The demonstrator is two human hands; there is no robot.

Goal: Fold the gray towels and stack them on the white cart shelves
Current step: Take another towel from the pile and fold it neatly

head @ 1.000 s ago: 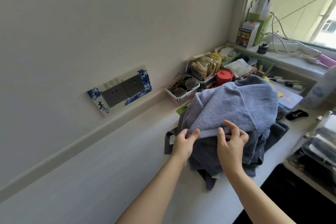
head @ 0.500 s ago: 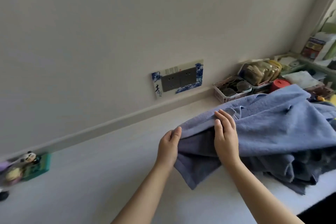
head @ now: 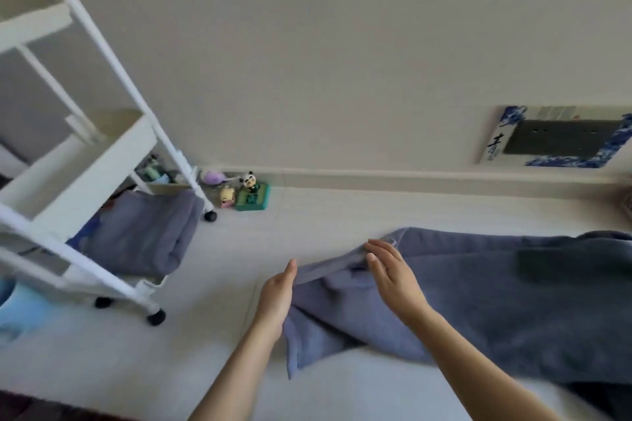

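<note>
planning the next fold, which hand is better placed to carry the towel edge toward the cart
Left. The left hand holds the gray towel by its end, on the white cart side; the right hand lies farther from the cart.
</note>
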